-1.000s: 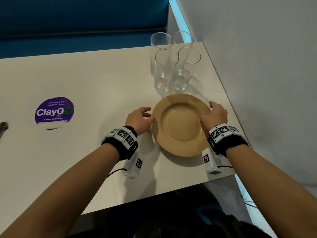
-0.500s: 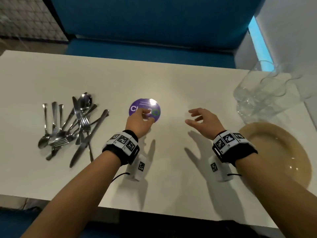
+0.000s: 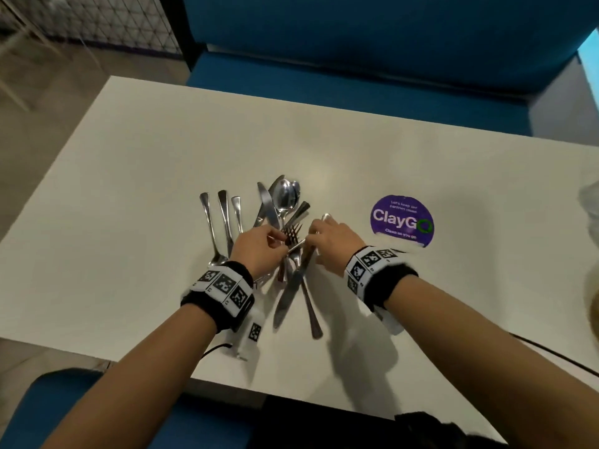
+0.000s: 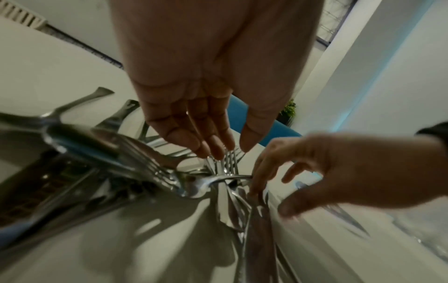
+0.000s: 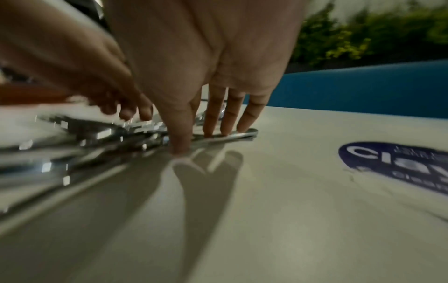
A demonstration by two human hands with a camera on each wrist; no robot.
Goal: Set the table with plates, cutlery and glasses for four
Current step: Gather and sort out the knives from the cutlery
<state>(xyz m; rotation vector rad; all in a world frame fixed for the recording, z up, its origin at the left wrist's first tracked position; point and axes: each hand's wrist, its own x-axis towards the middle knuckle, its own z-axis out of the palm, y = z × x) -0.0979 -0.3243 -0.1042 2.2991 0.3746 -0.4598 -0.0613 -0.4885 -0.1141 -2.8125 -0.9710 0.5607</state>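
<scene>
A pile of steel cutlery with forks, knives and spoons lies mid-table. My left hand hovers over its left side, fingers straight, their tips and the thumb coming down on the tines of a fork. My right hand reaches in from the right. In the right wrist view its fingers rest on a flat handle and the thumb touches the table beside it. Nothing is lifted clear of the pile. A knife points toward me.
A round purple ClayGo sticker sits right of the pile. At the right edge of the head view show a sliver of the tan plate and a blur of glass. A blue bench runs behind the table.
Both hands left the plate at the right and swung left past the sticker; they are now down on the cutlery pile. My view turned left with them.
</scene>
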